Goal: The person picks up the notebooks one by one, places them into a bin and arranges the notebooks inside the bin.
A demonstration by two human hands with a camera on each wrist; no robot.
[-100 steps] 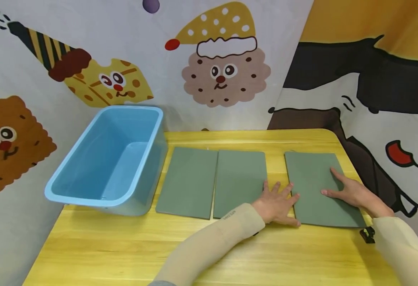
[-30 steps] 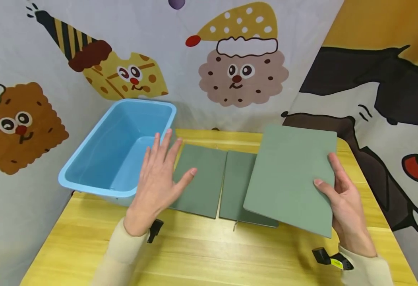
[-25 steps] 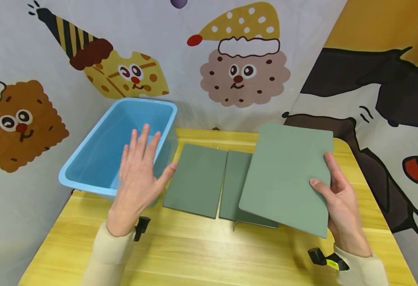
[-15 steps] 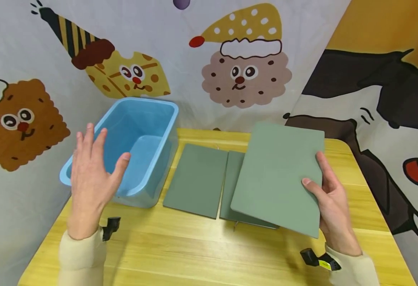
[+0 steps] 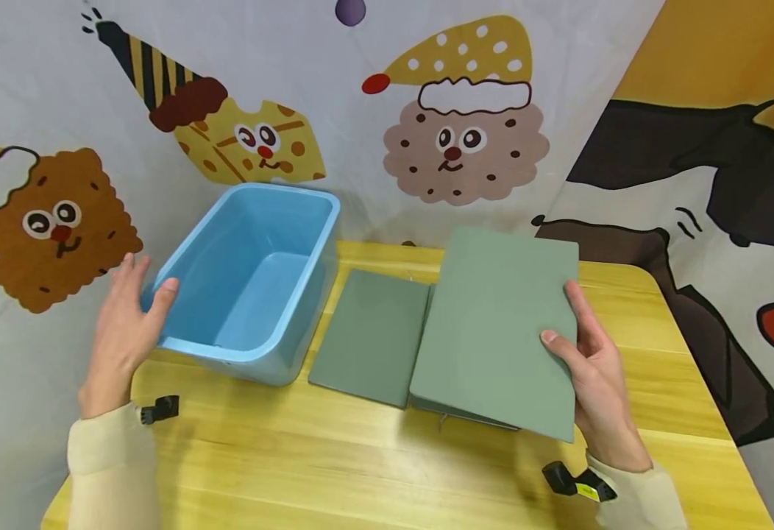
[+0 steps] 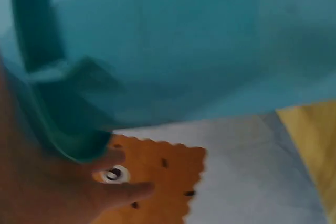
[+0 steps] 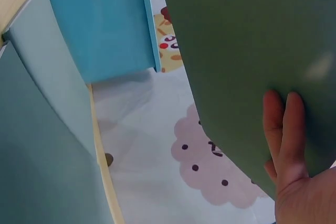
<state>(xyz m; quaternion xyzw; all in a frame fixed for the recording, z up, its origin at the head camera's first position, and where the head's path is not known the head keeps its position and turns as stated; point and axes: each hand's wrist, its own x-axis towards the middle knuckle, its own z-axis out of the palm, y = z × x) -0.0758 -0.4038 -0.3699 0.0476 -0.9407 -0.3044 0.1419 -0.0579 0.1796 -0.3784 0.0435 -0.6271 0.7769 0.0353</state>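
Observation:
My right hand grips a grey-green notebook by its right edge, thumb on top and fingers underneath. The right wrist view shows fingers against the notebook's underside. It is tilted above the table, largely hiding a second green notebook in the head view. Another green notebook lies flat to the left. My left hand is at the left rim of a blue plastic tub, its fingers extended and its thumb overlapping the rim. The left wrist view is blurred, with the tub wall filling its upper part.
The tub stands at the back left of the yellow wooden table. A cartoon-printed cloth hangs right behind the table. Small black wrist devices sit on both sleeves. A thin ribbon end shows below the covered notebook.
My right hand has lifted the rightmost notebook and carried it left over the middle one. My left hand has left the notebooks and swept left, past the tub's opening, to its left rim.

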